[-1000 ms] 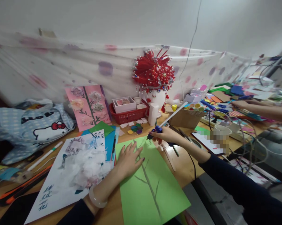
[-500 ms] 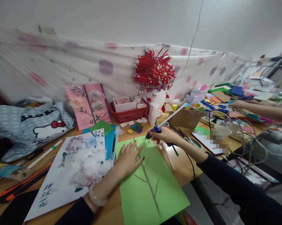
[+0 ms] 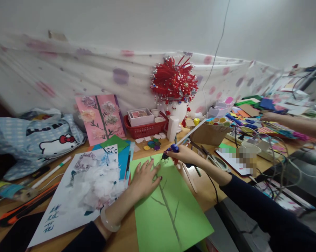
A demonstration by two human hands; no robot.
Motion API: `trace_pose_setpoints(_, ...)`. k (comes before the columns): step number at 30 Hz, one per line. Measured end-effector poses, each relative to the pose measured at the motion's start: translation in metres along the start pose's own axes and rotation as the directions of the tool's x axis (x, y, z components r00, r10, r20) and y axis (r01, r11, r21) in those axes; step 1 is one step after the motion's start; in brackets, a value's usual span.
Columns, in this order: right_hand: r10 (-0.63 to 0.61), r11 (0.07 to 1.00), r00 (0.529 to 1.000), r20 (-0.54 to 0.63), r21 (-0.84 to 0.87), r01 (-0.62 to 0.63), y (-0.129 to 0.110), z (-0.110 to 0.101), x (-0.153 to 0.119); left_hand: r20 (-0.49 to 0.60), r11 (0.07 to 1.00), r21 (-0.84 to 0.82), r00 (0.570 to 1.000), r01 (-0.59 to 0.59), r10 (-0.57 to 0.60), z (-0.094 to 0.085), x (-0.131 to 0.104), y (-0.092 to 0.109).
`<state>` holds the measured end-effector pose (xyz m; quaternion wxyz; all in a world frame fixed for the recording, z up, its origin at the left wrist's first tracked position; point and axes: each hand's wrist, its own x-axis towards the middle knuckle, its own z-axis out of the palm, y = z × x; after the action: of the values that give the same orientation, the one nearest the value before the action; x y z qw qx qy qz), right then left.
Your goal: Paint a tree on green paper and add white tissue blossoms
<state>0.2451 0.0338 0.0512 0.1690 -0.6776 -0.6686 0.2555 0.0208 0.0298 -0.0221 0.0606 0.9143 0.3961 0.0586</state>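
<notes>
Right hand, gripping hot-glue gun, edged toward 8 o'clock; left hand splayed wide on green paper: stem drawn, nothing visibly attached.

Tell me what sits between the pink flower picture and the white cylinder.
The head view shows a red basket holding a white box between the pink flower picture and the white cylinder.

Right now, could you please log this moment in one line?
left hand: on green sheet | right hand: holding blue glue gun
</notes>
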Motion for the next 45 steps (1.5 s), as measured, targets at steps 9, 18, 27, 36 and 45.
trace_pose_setpoints(9, 0.001, 0.999, 1.0, -0.016, -0.04, -0.001, -0.003, 0.001, 0.002, -0.008, 1.0, 0.001, 1.0, -0.006, 0.006, 0.003, 0.001, -0.001)
trace_pose_setpoints(18, 0.013, 0.999, 1.0, -0.013, -0.039, -0.014, -0.006, 0.002, 0.005, 0.005, 1.0, -0.013, 1.0, 0.002, -0.002, 0.0, 0.0, 0.0)
trace_pose_setpoints(27, -0.003, 1.0, 1.0, -0.029, -0.02, 0.002, 0.001, 0.0, 0.008, 0.007, 1.0, -0.014, 1.0, 0.007, -0.007, 0.0, 0.001, 0.0)
trace_pose_setpoints(36, -0.013, 1.0, 1.0, -0.025, 0.013, 0.014, -0.006, -0.003, 0.012, 0.009, 1.0, -0.011, 1.0, -0.001, 0.001, -0.001, 0.0, 0.001)
trace_pose_setpoints(45, 0.012, 1.0, 0.999, -0.044, -0.021, -0.013, -0.004, -0.005, 0.015, 0.007, 1.0, -0.013, 1.0, 0.005, -0.004, 0.0, 0.0, 0.0)
